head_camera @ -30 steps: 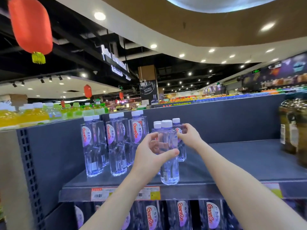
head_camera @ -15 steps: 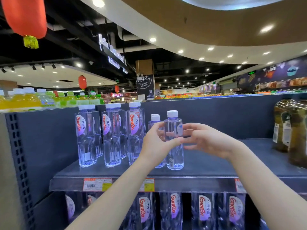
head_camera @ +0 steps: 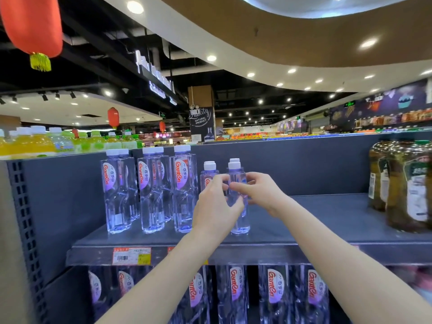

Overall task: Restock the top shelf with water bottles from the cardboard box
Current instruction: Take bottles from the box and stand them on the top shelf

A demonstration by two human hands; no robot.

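Clear plastic water bottle point(head_camera: 239, 213), slim, with a white screw cap, stands upright on the dark grey top shelf point(head_camera: 327, 220), near its front edge. Both hands are on it: the left hand point(head_camera: 216, 206) wraps its body in a closed grip, and the right hand point(head_camera: 258, 191) pinches its upper part between fingers and thumb. To its left stand taller square-shouldered bottles point(head_camera: 149, 190) with red and purple labels; amber bottles point(head_camera: 406, 183) stand well apart at the far right. The cardboard box is not in view. The bottle looks smooth and top-heavy, so a quick release or a wrist brushing it could topple it into the neighbours or off the shelf.
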